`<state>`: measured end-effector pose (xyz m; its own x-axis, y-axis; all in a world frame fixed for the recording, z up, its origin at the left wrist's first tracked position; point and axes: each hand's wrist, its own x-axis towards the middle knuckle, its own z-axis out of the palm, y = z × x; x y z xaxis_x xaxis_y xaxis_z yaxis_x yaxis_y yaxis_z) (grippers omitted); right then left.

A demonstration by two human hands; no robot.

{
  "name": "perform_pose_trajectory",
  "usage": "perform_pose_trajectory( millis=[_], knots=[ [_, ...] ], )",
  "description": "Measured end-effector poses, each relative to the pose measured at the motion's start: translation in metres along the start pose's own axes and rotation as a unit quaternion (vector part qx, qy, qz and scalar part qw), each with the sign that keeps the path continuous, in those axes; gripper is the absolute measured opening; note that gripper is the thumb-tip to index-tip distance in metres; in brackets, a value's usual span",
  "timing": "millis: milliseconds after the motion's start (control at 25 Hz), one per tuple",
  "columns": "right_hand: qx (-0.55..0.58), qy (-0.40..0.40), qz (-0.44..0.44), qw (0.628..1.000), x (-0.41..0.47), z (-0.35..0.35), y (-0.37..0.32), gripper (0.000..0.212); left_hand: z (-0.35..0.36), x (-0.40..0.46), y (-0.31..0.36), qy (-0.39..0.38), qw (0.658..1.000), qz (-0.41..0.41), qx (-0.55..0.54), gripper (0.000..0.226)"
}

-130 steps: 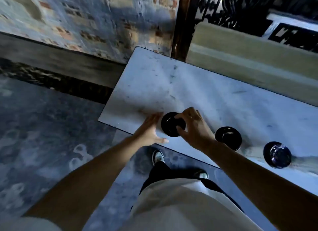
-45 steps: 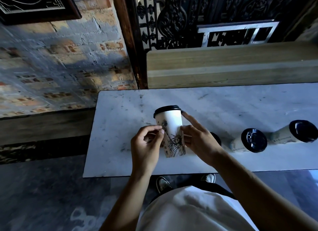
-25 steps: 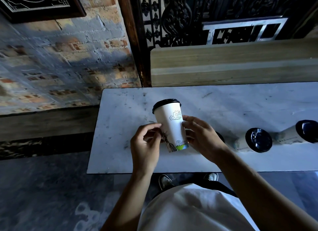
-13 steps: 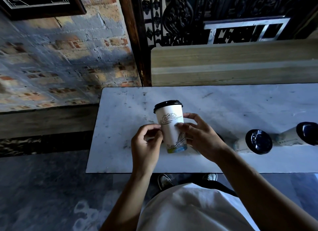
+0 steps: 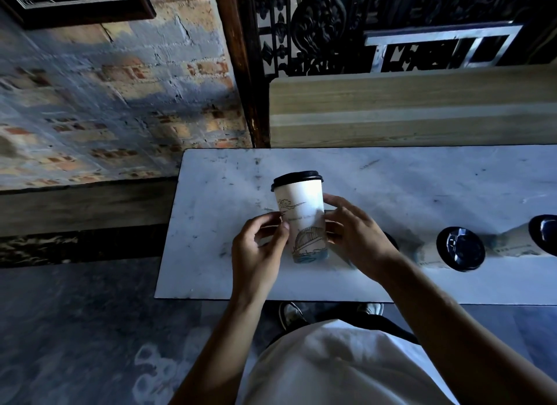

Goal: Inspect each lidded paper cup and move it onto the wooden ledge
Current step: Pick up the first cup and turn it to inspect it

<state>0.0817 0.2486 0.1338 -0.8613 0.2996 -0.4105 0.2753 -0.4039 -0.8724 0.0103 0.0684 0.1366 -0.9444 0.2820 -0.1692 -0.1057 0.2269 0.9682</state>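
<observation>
Marble table (image 5: pixel 391 187): three lidded cups (image 5: pixel 301 211).

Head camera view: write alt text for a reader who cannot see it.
Both hands, left hand and right hand, hold a white lidded paper cup upright above a white marble table. Two more lidded cups stand at the right, and a bare wooden ledge runs behind the table.

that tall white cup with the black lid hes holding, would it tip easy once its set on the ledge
Probably somewhat tippy: the cup is tall, and narrower at its base than under the black lid. The thin paper wall would likely dent under a hard squeeze; the left hand and right hand use fingertips only. Whether it is full cannot be told, so weight stays uncertain.
</observation>
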Motion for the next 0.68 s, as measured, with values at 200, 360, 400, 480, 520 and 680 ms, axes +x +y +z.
perform_pose_trajectory(
  millis=[200, 360, 400, 480, 520, 680],
  knots=[
    [-0.012, -0.006, -0.005, 1.0, 0.0028, -0.0036, 0.0041, 0.046, 0.0002, 0.0002, 0.008, 0.021, 0.999, 0.044, 0.018, 0.028],
    [-0.013, -0.031, -0.016, 0.999, -0.0002, -0.0074, 0.0056, 0.046, 0.0037, 0.0004, 0.0069, 0.032, 0.999, 0.01, -0.028, 0.029],
    [-0.012, -0.033, -0.018, 0.999, -0.0009, -0.0077, 0.0048, 0.044, 0.0046, -0.0001, 0.0064, 0.029, 0.999, 0.002, -0.039, 0.027],
    [-0.006, -0.029, -0.021, 0.999, -0.0021, -0.0079, 0.0035, 0.046, 0.0062, -0.0028, 0.0055, 0.015, 0.998, -0.005, -0.056, 0.021],
    [-0.003, -0.023, -0.02, 1.0, -0.0032, -0.007, 0.0022, 0.049, 0.0068, -0.0036, 0.0054, 0.007, 0.998, -0.008, -0.062, 0.016],
    [0.021, -0.006, -0.013, 1.0, -0.0031, -0.0065, 0.0018, 0.057, 0.006, -0.0027, 0.0019, -0.018, 0.998, -0.007, -0.057, 0.013]
  ],
)
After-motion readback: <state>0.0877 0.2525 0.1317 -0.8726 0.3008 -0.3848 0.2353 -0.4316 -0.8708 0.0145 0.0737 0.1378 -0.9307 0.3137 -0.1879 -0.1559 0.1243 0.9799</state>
